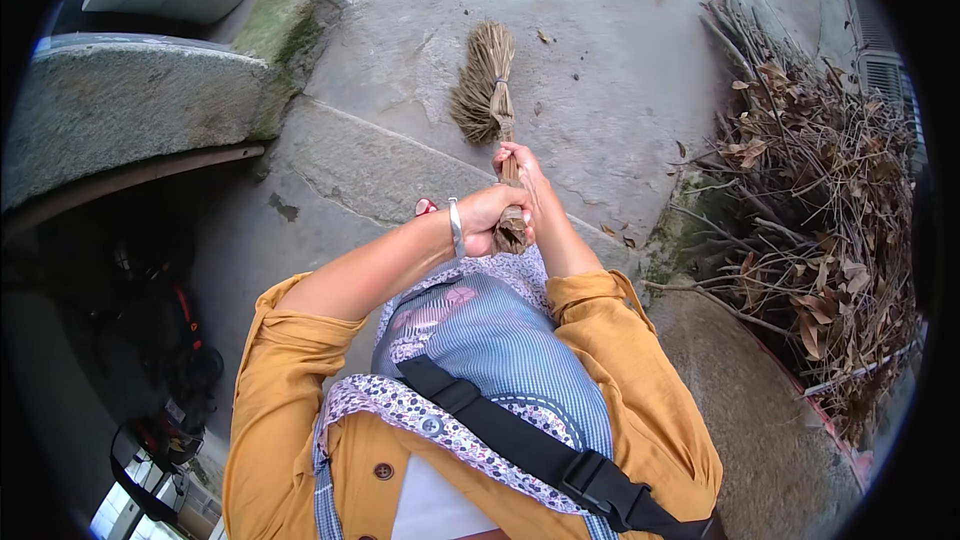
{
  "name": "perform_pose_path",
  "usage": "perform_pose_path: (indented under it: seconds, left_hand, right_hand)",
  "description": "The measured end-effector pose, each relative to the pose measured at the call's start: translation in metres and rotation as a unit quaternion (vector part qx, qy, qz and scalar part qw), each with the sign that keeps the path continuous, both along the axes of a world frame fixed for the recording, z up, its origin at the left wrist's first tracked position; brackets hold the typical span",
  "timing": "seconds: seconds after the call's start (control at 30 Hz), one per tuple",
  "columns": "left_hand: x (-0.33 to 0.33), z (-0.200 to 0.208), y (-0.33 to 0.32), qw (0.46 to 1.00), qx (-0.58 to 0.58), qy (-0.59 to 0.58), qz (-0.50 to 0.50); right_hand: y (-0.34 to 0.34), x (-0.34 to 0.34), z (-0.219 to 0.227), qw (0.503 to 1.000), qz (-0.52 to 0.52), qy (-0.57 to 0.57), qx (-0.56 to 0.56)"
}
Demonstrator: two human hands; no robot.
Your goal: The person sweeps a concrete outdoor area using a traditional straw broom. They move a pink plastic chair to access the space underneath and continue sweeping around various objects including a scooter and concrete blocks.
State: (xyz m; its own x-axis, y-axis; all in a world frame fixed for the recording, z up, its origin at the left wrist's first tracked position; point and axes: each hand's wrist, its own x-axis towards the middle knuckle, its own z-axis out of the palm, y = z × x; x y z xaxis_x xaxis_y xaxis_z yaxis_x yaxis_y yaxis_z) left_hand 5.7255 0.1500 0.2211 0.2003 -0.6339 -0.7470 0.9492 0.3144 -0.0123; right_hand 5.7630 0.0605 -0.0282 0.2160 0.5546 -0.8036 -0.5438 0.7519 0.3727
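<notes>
Left hand [490, 217] low on the handle, right hand [530, 175] just ahead of it, and the fingers of both are wrapped around the broom [502, 100], its bristles fanned out over the concrete floor [610, 70] just beyond them. Sweeping looks partway at best: dry leaves [628, 241] lie right of the fingers and a curled scrap [543, 37] past the bristles, seemingly left to clear. Brushwood pile [820, 210] hems the right, stone ledge [140, 105] the left, both well apart from the fingers, and open floor runs straight ahead!
</notes>
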Motion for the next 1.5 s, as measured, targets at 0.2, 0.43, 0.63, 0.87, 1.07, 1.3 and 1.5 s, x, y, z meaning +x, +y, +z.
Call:
perform_pose_path:
  seconds: [0.2,0.43,0.63,0.87,1.07,1.3,1.5]
  left_hand:
    - [0.007,-0.012,0.006,0.985,-0.114,0.105,0.081]
    - [-0.017,0.029,-0.006,0.997,0.026,0.062,0.028]
    - [-0.009,0.013,-0.036,0.998,0.027,0.059,-0.018]
    - [0.016,0.018,-0.018,0.994,-0.031,0.096,-0.050]
    - [0.052,-0.005,-0.003,0.981,-0.088,0.114,-0.132]
    - [0.175,-0.069,0.045,0.919,-0.153,0.336,-0.138]
    - [0.297,-0.071,0.139,0.931,-0.078,0.267,-0.236]
  right_hand:
    - [-0.031,0.027,0.008,0.965,0.004,-0.055,-0.255]
    - [-0.019,0.002,0.044,0.978,-0.023,-0.092,-0.183]
    - [-0.038,-0.015,0.008,1.000,-0.012,-0.016,-0.024]
    - [-0.055,0.009,0.042,0.967,-0.093,-0.084,-0.223]
    - [-0.074,0.014,0.050,0.941,-0.134,-0.037,-0.309]
    - [-0.031,0.039,-0.040,0.915,-0.153,0.097,-0.361]
    - [0.090,0.155,-0.091,0.936,-0.231,0.089,-0.248]
